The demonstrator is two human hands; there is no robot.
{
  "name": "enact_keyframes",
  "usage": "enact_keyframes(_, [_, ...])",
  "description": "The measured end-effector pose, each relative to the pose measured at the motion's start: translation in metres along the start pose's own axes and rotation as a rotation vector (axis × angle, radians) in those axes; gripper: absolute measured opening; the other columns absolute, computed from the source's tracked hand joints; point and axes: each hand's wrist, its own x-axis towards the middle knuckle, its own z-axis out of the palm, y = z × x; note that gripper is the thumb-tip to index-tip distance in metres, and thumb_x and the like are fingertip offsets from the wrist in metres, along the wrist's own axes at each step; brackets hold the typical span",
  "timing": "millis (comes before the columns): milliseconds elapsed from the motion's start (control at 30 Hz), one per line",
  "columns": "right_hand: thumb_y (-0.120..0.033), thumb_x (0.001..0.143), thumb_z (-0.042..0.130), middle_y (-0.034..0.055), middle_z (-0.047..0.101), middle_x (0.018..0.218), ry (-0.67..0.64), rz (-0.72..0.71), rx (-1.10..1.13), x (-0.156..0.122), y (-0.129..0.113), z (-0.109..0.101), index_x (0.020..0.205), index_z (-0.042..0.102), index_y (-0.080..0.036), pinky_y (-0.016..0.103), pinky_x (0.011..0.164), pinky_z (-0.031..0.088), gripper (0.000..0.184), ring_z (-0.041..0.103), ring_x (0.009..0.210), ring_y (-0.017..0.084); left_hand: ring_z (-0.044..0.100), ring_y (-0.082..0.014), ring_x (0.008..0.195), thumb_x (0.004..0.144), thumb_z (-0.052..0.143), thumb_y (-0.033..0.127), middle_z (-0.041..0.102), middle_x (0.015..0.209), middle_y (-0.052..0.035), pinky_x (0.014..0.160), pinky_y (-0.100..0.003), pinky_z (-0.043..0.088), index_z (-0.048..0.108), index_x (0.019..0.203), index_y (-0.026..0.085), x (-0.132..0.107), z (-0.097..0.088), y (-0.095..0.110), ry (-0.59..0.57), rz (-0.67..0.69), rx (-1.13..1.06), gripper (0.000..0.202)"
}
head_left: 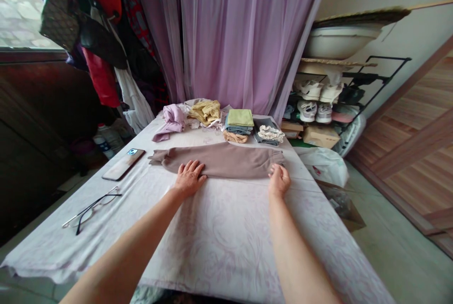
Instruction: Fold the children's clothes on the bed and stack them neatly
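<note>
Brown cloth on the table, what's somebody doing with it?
Someone has both hands at the brown cloth, which lies long and flat on the table. The left hand is spread on its near edge, and the right hand, curled, seems to pinch its near right corner. Behind it, a green cloth tops a folded pile. A phone and glasses lie off to the left.
</note>
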Motion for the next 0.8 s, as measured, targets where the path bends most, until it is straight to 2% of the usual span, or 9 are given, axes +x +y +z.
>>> enact_keyframes(100, [-0.041,0.087,0.031,0.0171,0.068,0.108,0.055,-0.003,0.009,0.004,0.006,-0.001,0.118,0.056,-0.014,0.034,0.069,0.057,0.048,0.069,0.093,0.024,0.041,-0.0303,0.139,0.096,0.045,0.038,0.049,0.149,-0.0100,0.113,-0.056,0.030,0.053,0.139,0.025,0.003,0.003,0.016,0.027,0.057,-0.028,0.045])
enact_keyframes(200, [-0.038,0.085,0.039,0.0160,0.067,0.109,0.103,-0.047,-0.015,0.006,0.007,-0.006,0.114,0.059,-0.016,0.041,0.080,0.056,0.042,0.065,0.099,0.027,0.046,-0.0262,0.135,0.098,0.043,0.034,0.055,0.145,-0.0058,0.114,-0.053,0.031,0.054,0.137,0.029,0.013,0.008,0.037,0.018,0.189,-0.093,0.041])
enact_keyframes(267, [-0.034,0.085,0.043,0.0158,0.067,0.105,0.088,-0.169,-0.075,0.007,0.003,-0.009,0.106,0.064,-0.018,0.043,0.088,0.052,0.034,0.062,0.103,0.028,0.048,-0.0252,0.133,0.098,0.044,0.035,0.057,0.142,-0.0049,0.113,-0.051,0.033,0.055,0.136,0.029,0.022,0.013,0.053,0.011,0.268,-0.121,0.040])
enact_keyframes(367, [-0.027,0.086,0.044,0.0143,0.068,0.100,0.009,-0.453,-0.233,0.010,-0.012,-0.009,0.095,0.069,-0.019,0.040,0.091,0.049,0.028,0.061,0.100,0.026,0.050,-0.0258,0.131,0.097,0.048,0.038,0.059,0.140,-0.0058,0.111,-0.049,0.036,0.057,0.134,0.028,0.034,0.019,0.074,0.029,0.351,-0.127,0.040])
enact_keyframes(433, [-0.022,0.088,0.043,0.0119,0.070,0.100,-0.064,-0.575,-0.357,0.018,-0.027,-0.004,0.096,0.070,-0.019,0.038,0.093,0.046,0.028,0.062,0.099,0.024,0.050,-0.0264,0.131,0.096,0.051,0.039,0.059,0.140,-0.0063,0.111,-0.049,0.037,0.058,0.134,0.028,0.038,0.022,0.083,0.046,0.371,-0.128,0.041])
enact_keyframes(533, [-0.023,0.089,0.048,0.0095,0.071,0.112,-0.254,-0.657,-0.591,0.040,-0.049,0.009,0.106,0.071,-0.021,0.039,0.095,0.042,0.029,0.059,0.107,0.025,0.049,-0.0271,0.132,0.095,0.053,0.039,0.058,0.141,-0.0060,0.111,-0.049,0.037,0.057,0.135,0.027,0.039,0.025,0.089,0.058,0.368,-0.147,0.042])
enact_keyframes(667, [-0.029,0.090,0.054,0.0062,0.068,0.126,-0.546,-0.650,-0.864,0.071,-0.068,0.030,0.114,0.069,-0.025,0.040,0.098,0.038,0.029,0.053,0.120,0.025,0.048,-0.0273,0.133,0.096,0.052,0.039,0.057,0.142,-0.0062,0.112,-0.050,0.037,0.056,0.135,0.026,0.037,0.027,0.089,0.058,0.364,-0.164,0.042])
enact_keyframes(800, [-0.035,0.090,0.056,0.0056,0.070,0.124,-0.744,-0.633,-1.001,0.086,-0.073,0.048,0.117,0.069,-0.027,0.040,0.100,0.035,0.031,0.054,0.120,0.024,0.048,-0.0276,0.133,0.096,0.052,0.038,0.057,0.142,-0.0067,0.111,-0.051,0.037,0.056,0.134,0.025,0.035,0.029,0.088,0.077,0.363,-0.170,0.041])
